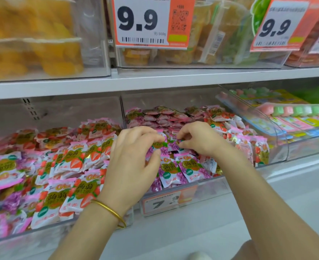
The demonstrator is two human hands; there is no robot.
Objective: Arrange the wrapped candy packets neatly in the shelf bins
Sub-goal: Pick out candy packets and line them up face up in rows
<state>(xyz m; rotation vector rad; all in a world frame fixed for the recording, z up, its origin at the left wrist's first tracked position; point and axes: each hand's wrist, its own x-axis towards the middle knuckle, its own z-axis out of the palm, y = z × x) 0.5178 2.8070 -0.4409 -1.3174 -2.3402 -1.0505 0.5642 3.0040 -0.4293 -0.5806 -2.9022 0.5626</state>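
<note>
The small purple grape-printed candy packet (pixel 167 147) is held near the middle of the clear plastic centre bin (pixel 211 186), just behind the front row of like purple packets (pixel 188 168). It is pinched from both sides: the left hand (pixel 132 162) has thumb and curled fingers closed on its left edge, and the right hand (pixel 200 139) grips its right edge in the same way. The packet's printed face appears to be turned towards the aisle and it seems to be held upright, but its long axis cannot be read with confidence, since most of it is covered by fingers. The front-row packets are stood on edge and lean back slightly, faces forward, long axes running bottom to top. At the rear of the bin a flat-stacked pile of pink packets (pixel 160 117) is already laid in tidy layers, while red strawberry-printed packets (pixel 256 149) are lined on edge at the right side. The task is judged to be partly done here; the middle of this bin is left to be straightened. The clear left bin (pixel 42 235) is judged further behind: strawberry packets (pixel 80 158) and purple ones are mixed and tilted at many angles. A gold bangle (pixel 110 211) is worn on the left wrist, and an orange price label (pixel 166 201) is fixed to the centre bin's front.
</note>
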